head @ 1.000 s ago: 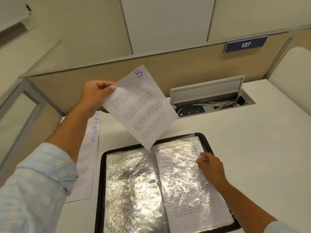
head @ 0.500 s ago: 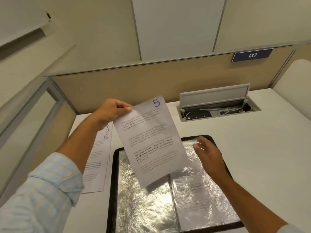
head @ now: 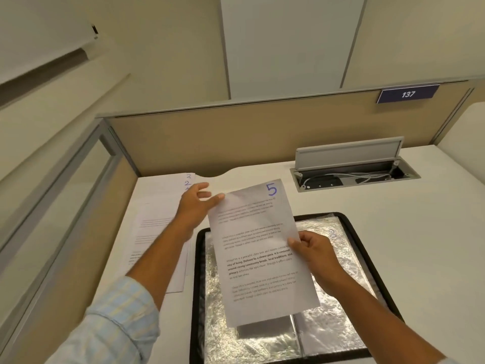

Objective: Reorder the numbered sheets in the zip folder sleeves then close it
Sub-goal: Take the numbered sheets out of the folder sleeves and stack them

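A printed sheet marked 5 (head: 258, 248) hangs above the open black zip folder (head: 367, 248). My left hand (head: 195, 208) pinches the sheet's top left corner. My right hand (head: 313, 254) grips its right edge. The folder lies flat on the desk with shiny clear sleeves (head: 338, 306) on both pages; the right sleeve holds a printed page with a faint blue number. A stack of other numbered sheets (head: 157, 227) lies on the desk left of the folder, partly behind my left arm.
A white desk (head: 409, 232) is bounded by a tan partition (head: 236, 143) at the back and left. An open grey cable box (head: 351, 166) with wires sits at the back right. A plate reading 137 (head: 407, 94) is on the partition.
The sheet marked 5 has come down and toward me over the folder. My right hand left the folder's right sleeve and took hold of the sheet's right edge.
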